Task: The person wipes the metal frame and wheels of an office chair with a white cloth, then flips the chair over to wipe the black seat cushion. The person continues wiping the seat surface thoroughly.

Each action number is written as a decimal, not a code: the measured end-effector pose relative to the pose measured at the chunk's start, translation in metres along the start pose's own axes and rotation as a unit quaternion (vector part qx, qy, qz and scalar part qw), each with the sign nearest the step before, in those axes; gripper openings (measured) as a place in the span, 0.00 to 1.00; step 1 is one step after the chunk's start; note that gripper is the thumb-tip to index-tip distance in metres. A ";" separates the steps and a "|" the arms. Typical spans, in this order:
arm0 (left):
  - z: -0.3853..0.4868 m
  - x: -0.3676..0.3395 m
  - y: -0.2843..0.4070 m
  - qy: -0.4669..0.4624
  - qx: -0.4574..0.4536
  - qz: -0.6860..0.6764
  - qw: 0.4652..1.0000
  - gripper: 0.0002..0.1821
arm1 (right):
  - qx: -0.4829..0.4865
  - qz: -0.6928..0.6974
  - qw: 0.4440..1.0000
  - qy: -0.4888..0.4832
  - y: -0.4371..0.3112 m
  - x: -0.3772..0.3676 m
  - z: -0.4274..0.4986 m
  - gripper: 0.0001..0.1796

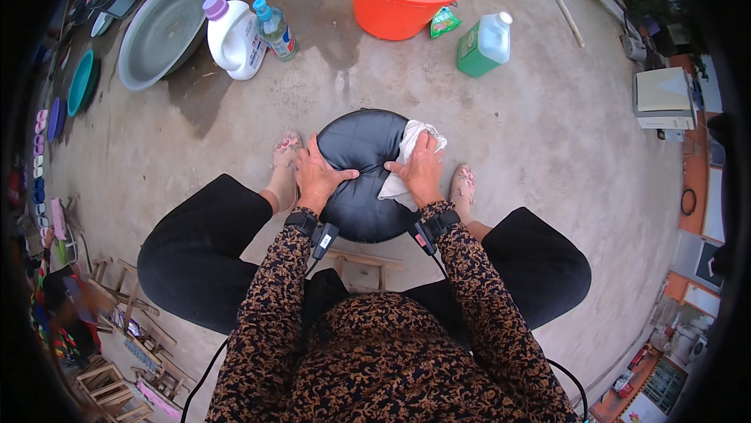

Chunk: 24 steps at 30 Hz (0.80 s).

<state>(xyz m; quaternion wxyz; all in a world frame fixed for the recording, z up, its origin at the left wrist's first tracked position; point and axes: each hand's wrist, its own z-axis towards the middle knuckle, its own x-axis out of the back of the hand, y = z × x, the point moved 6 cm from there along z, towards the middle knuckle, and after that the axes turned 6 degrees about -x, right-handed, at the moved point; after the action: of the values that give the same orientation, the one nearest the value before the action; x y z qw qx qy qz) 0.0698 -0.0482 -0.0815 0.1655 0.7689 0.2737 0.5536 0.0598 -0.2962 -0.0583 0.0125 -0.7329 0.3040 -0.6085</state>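
Note:
Between my feet is a round, black, leather-look padded seat [366, 147] with a dimpled centre; what supports it is hidden. My left hand [321, 176] grips its left edge, thumb lying on top and fingers over the side. At the right edge, my right hand [419, 170] holds a crumpled white cloth [392, 189] against the padding. Its thumb rests close to the seat's centre. Part of the cloth hangs past the rim beyond my fingers.
Ahead stand a red plastic tub [390, 12], a green liquid jug [484, 44], a green packet [445, 22], a white detergent bottle [232, 41], a pump bottle [276, 30] and a grey basin [132, 53]. Wooden stools [111, 391] and a person [67, 311] are at left.

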 end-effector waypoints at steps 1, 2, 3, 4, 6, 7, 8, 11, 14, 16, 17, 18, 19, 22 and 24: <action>0.001 -0.002 0.000 0.000 0.006 0.008 1.000 0.72 | -0.005 0.001 1.000 0.005 -0.001 -0.001 -0.002 0.58; 0.002 -0.004 -0.001 -0.007 0.017 0.015 1.000 0.72 | -0.002 0.004 1.000 0.023 -0.003 0.001 -0.004 0.58; 0.003 -0.005 -0.002 -0.007 0.023 0.021 0.999 0.71 | -0.016 0.001 1.000 0.006 -0.003 -0.001 -0.004 0.57; 0.003 -0.006 -0.003 -0.015 0.027 0.019 0.999 0.71 | -0.020 -0.001 1.000 0.005 -0.004 0.000 -0.004 0.57; 0.005 -0.006 -0.005 -0.014 0.022 0.016 1.000 0.70 | -0.017 -0.001 1.000 0.009 -0.005 0.003 -0.002 0.57; 0.006 -0.007 -0.006 -0.015 0.015 0.008 1.000 0.71 | -0.013 0.000 1.000 0.014 -0.006 0.005 -0.002 0.58; 0.007 -0.007 -0.008 -0.018 0.009 0.000 1.000 0.73 | -0.019 -0.005 1.000 0.000 -0.005 0.005 -0.003 0.59; 0.003 -0.004 -0.009 0.018 -0.047 0.011 0.999 0.79 | 0.029 -0.008 0.999 0.040 -0.006 0.011 -0.017 0.64; -0.016 -0.005 -0.005 0.043 -0.116 0.099 0.987 0.84 | 0.129 -0.091 0.987 0.028 -0.011 0.000 -0.057 0.71; -0.024 -0.006 -0.003 0.029 -0.137 0.112 0.984 0.85 | 0.203 -0.072 0.977 -0.001 -0.016 -0.016 -0.089 0.63; -0.027 -0.006 -0.004 0.013 -0.136 0.085 0.987 0.85 | 0.233 -0.060 0.970 -0.021 -0.019 -0.024 -0.100 0.57; -0.028 -0.007 -0.004 0.010 -0.131 0.065 0.989 0.85 | 0.228 -0.036 0.973 0.003 -0.019 -0.026 -0.102 0.48; -0.029 -0.008 -0.005 -0.001 -0.126 0.052 0.991 0.85 | 0.249 -0.036 0.967 0.047 -0.021 -0.026 -0.104 0.46; -0.020 -0.011 -0.008 0.004 -0.125 0.028 0.992 0.80 | 0.272 -0.039 0.954 0.119 -0.018 -0.027 -0.095 0.43; -0.012 -0.010 -0.018 0.018 -0.129 -0.022 0.991 0.76 | 0.286 -0.012 0.951 0.117 -0.009 -0.026 -0.088 0.43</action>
<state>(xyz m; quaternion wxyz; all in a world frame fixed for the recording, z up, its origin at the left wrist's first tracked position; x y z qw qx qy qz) 0.0517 -0.0406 -0.0954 0.2706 0.7251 0.2192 0.5940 -0.0174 -0.2460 -0.0553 0.1792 -0.6258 0.1077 -0.7515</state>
